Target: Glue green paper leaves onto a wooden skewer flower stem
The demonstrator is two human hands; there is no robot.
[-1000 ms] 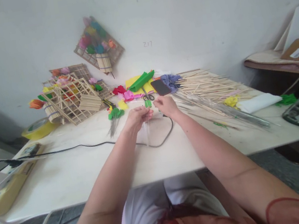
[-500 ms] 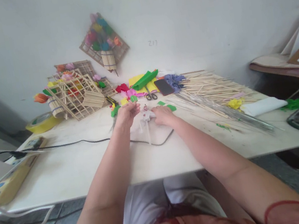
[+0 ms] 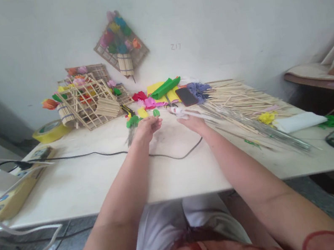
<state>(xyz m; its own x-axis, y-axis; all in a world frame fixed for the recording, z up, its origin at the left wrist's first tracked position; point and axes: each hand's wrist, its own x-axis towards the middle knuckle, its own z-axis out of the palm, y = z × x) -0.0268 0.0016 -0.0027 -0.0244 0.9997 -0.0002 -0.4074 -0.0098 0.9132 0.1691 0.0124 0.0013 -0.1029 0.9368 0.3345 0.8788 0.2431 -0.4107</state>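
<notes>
My left hand (image 3: 148,128) is closed in a pinch on a small green paper leaf (image 3: 156,113), which stands up from the fingertips with a pale line down its middle. Across from it, my right hand (image 3: 192,123) wraps round a white hot glue gun (image 3: 179,112) with red marks. Its tip points left towards the leaf, and a whitish glue stick (image 3: 202,115) sticks out behind to the right. More green leaf pieces (image 3: 132,122) lie just beyond my left hand, above a bundle of thin dark wires (image 3: 130,136).
A black cord (image 3: 104,153) crosses the table from the power strip (image 3: 19,183) to my right hand. Behind lie crepe paper (image 3: 165,89), a phone (image 3: 185,96) and bamboo sticks (image 3: 239,98). Lattice frames with paper flowers (image 3: 89,101) and yellow tape (image 3: 51,131) stand left.
My right hand has turned the glue gun: its glue stick pointed towards me before and now points right. My left hand still holds the leaf. The whole view has shifted slightly.
</notes>
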